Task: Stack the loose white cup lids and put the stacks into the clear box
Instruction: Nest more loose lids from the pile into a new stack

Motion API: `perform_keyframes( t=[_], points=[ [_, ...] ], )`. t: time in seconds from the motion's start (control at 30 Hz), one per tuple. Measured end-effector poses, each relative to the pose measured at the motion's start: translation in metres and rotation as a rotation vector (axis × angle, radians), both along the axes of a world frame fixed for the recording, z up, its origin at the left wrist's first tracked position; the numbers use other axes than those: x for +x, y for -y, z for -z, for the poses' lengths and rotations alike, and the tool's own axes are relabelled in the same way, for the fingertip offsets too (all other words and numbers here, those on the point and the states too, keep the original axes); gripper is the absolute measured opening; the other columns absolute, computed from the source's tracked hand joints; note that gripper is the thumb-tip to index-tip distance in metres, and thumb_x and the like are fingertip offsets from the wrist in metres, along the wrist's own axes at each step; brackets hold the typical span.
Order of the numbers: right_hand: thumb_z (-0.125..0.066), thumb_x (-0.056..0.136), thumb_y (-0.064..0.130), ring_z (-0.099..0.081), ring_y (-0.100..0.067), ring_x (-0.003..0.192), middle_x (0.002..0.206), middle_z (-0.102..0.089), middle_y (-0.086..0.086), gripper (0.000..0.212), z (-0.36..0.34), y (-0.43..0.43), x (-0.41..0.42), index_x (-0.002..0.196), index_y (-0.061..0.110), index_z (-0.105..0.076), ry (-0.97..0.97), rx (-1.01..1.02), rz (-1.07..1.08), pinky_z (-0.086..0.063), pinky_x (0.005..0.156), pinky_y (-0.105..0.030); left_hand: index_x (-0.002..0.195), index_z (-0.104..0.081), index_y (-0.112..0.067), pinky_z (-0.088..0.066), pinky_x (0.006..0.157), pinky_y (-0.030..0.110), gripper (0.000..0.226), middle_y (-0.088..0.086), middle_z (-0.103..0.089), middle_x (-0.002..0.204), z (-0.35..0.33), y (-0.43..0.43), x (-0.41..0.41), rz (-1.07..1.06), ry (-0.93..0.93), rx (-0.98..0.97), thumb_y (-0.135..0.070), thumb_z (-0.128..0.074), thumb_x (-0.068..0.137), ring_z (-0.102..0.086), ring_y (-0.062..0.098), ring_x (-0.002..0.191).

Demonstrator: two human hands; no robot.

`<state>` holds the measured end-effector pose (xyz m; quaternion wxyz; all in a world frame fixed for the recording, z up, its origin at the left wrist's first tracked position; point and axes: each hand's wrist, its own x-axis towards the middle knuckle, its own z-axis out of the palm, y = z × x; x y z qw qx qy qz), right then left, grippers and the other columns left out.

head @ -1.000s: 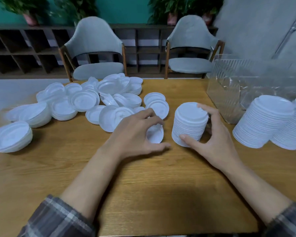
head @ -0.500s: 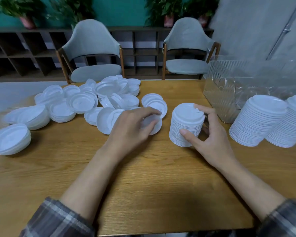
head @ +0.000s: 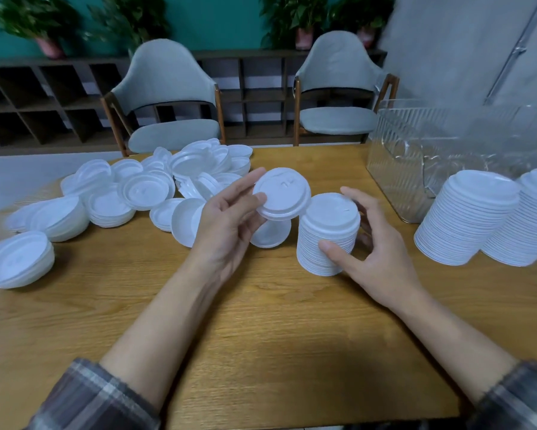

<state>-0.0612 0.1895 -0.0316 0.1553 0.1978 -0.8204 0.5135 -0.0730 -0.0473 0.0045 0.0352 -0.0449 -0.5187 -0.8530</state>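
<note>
Surface: light wooden table, with a teal wall, a dark cubby shelf and two grey padded chairs behind it.
Landmark: short stack of white plastic cup lids, upright near the table's middle.
Right hand: curled round the short stack, thumb on its near side, fingers round its far side.
Left hand: just left of the short stack, thumb and fingers clamped on the rim of a single white round plastic lid.
Lid attitude: raised off the table, tilted, edge just above the short stack's upper left rim; contact could not be told.
Loose white lids: scattered heap left of the short stack, some nested.
Other stacks: two taller white lid stacks, side by side, right of the short stack.
Clear ribbed plastic box: behind and right of the short stack; contents unclear.
</note>
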Motion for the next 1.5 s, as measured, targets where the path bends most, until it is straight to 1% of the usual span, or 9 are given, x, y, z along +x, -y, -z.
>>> perform_keyframes(
  t=[0.1,0.2,0.27,0.43,0.8,0.97,1.07,1.23,1.5],
  points=[
    [-0.081,0.084,0.05,-0.053,-0.003,0.135,0.142,-0.054,0.024,0.082,0.0,0.002,0.002,0.153,0.036,-0.039,0.001,0.008,-0.035,-0.05,0.105,-0.025,0.134,-0.067,-0.009,-0.058,0.092,0.024,0.036,0.002,-0.076,0.122,0.003,-0.008,0.001,0.072,0.014,-0.054,0.001,-0.057,0.101,-0.07,0.012,0.106],
    [-0.079,0.084,0.047,-0.05,-0.005,0.139,0.148,-0.052,0.021,0.087,-0.001,0.006,0.003,0.157,0.036,-0.034,0.002,0.013,-0.069,-0.05,0.109,-0.031,0.134,-0.071,-0.018,-0.046,0.077,0.018,0.033,-0.008,-0.074,0.121,0.007,-0.017,0.003,0.061,-0.077,-0.328,-0.013,-0.061,0.103,-0.062,0.004,0.096],
    [-0.08,0.086,0.046,-0.047,-0.005,0.142,0.153,-0.047,0.021,0.089,0.0,0.007,0.003,0.159,0.038,-0.03,-0.008,0.036,-0.077,-0.048,0.112,-0.038,0.134,-0.071,-0.026,-0.047,0.081,0.017,0.033,-0.015,-0.074,0.119,0.008,-0.023,0.006,0.033,-0.163,-0.532,-0.026,-0.067,0.101,-0.06,-0.003,0.092],
    [-0.077,0.086,0.048,-0.047,-0.003,0.141,0.154,-0.046,0.02,0.09,0.001,0.007,0.005,0.16,0.041,-0.026,-0.013,0.052,-0.082,-0.046,0.114,-0.043,0.132,-0.067,-0.048,-0.042,0.083,0.026,0.055,-0.022,-0.067,0.127,0.013,-0.031,0.008,0.002,-0.24,-0.797,-0.058,-0.079,0.079,-0.058,0.011,0.103],
    [-0.078,0.082,0.05,-0.053,-0.003,0.133,0.143,-0.054,0.022,0.079,0.001,0.007,0.006,0.15,0.034,-0.042,-0.021,0.076,-0.07,-0.05,0.107,-0.035,0.129,-0.069,-0.04,-0.044,0.083,0.024,0.054,-0.022,-0.064,0.124,0.017,-0.032,0.01,-0.064,-0.298,-0.799,-0.05,-0.084,0.078,-0.06,0.008,0.113],
    [-0.089,0.078,0.04,-0.055,-0.004,0.132,0.141,-0.055,0.024,0.085,0.003,0.006,0.003,0.148,0.037,-0.041,-0.002,0.089,-0.062,-0.051,0.106,-0.041,0.145,-0.06,-0.033,-0.048,0.093,0.018,0.065,-0.019,-0.062,0.131,0.019,-0.019,0.01,-0.018,-0.361,-0.879,-0.061,-0.067,0.086,-0.058,0.008,0.122],
    [-0.09,0.077,0.037,-0.053,-0.003,0.133,0.141,-0.055,0.026,0.082,0.003,0.002,0.0,0.145,0.035,-0.044,-0.022,0.053,0.022,-0.05,0.108,-0.043,0.135,-0.065,-0.027,-0.052,0.092,0.026,0.053,-0.014,-0.066,0.117,0.024,-0.003,0.009,-0.145,-0.445,-1.028,-0.055,-0.065,0.091,-0.063,0.011,0.111],
    [-0.089,0.076,0.04,-0.053,0.0,0.132,0.14,-0.052,0.032,0.083,0.003,-0.004,-0.002,0.145,0.036,-0.044,-0.001,0.016,0.081,-0.05,0.109,-0.041,0.119,-0.066,-0.03,-0.054,0.076,0.037,0.036,-0.017,-0.065,0.1,0.029,0.005,0.003,-0.19,-0.486,-1.497,-0.042,-0.078,0.087,-0.062,0.008,0.098],
    [-0.088,0.076,0.045,-0.049,0.005,0.132,0.14,-0.049,0.036,0.083,0.001,-0.003,-0.001,0.145,0.04,-0.041,0.024,0.034,0.088,-0.049,0.11,-0.038,0.12,-0.067,-0.031,-0.056,0.074,0.043,0.03,-0.013,-0.073,0.094,0.028,0.004,0.002,-0.157,-0.466,-1.565,-0.018,-0.07,0.094,-0.068,0.014,0.091]
  ],
)
